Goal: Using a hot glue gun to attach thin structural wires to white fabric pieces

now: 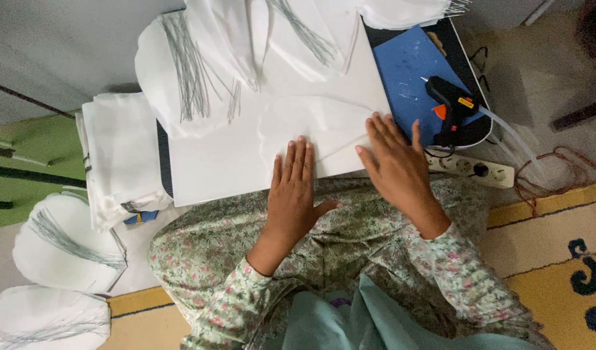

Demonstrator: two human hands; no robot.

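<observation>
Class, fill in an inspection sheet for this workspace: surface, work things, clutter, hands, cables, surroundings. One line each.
Surface: white board across the lap, blue mat beside it.
Work things: white petal-shaped sheet with a thin wire, pressed flat on the board.
Clutter: wired petal stacks, folded white fabric pile, black glue gun.
Hands: left hand and right hand both flat, open, holding nothing.
Cables: power strip with reddish cord.
Surroundings: yellow patterned carpet, more petals on the floor.

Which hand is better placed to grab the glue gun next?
Right, probably. The right hand lies flat at the white sheet's edge, beside the black glue gun on the blue mat. The left hand rests farther away.
</observation>
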